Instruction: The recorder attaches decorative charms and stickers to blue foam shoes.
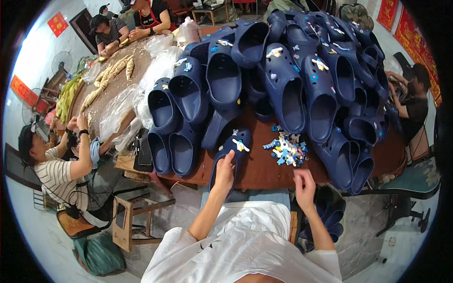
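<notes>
A navy blue clog (247, 136) stands tilted at the table's near edge, with a white figure charm and a smaller one on its toe. My left hand (225, 170) grips this clog, thumb on top at the opening's rim and fingers inside, out of sight. My right hand (304, 184) hovers just off the table edge, below a small heap of shoe charms (289, 150) in white, blue and yellow. Its fingers are curled together; whatever they hold, if anything, is too small to make out.
Navy clogs (289, 96) pile high across the brown-covered table (264, 175), many bearing charms. A black phone-like object (143, 153) lies at the left. Clear plastic bags (158, 78) separate this table from one with corn cobs (109, 75), where people work. Another person (415, 96) sits right.
</notes>
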{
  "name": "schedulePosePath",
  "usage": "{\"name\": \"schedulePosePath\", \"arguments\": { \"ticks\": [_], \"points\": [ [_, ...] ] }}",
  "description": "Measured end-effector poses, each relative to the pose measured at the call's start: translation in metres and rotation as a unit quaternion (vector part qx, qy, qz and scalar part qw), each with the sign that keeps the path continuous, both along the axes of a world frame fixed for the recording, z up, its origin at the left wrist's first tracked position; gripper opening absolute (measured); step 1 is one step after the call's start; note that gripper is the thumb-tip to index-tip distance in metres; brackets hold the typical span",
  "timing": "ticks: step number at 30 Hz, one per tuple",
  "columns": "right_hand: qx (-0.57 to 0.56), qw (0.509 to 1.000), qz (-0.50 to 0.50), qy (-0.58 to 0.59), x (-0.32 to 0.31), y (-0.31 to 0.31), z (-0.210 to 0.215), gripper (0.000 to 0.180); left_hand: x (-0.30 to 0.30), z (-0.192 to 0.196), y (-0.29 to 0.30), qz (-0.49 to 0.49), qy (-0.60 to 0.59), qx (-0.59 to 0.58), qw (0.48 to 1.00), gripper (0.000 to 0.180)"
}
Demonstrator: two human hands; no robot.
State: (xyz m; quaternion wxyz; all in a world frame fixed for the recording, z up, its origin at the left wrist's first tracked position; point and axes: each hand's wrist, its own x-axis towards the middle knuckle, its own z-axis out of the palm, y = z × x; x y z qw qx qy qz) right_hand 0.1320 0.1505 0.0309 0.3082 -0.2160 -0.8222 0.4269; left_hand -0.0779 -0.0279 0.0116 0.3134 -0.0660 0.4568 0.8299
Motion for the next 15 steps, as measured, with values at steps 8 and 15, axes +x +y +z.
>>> {"name": "schedulePosePath", "arguments": {
  "ticks": [8,15],
  "points": [
    [-0.234,0.959,0.159,0.032,-0.249,0.045,0.097,0.053,0.001,-0.002,-0.002,0.006,-0.014,0.006,1.000,0.045],
    [-0.522,0.843,0.129,0.004,-0.337,0.068,0.137,0.057,0.000,-0.022,-0.002,0.025,0.024,0.022,0.999,0.049]
  ]
}}
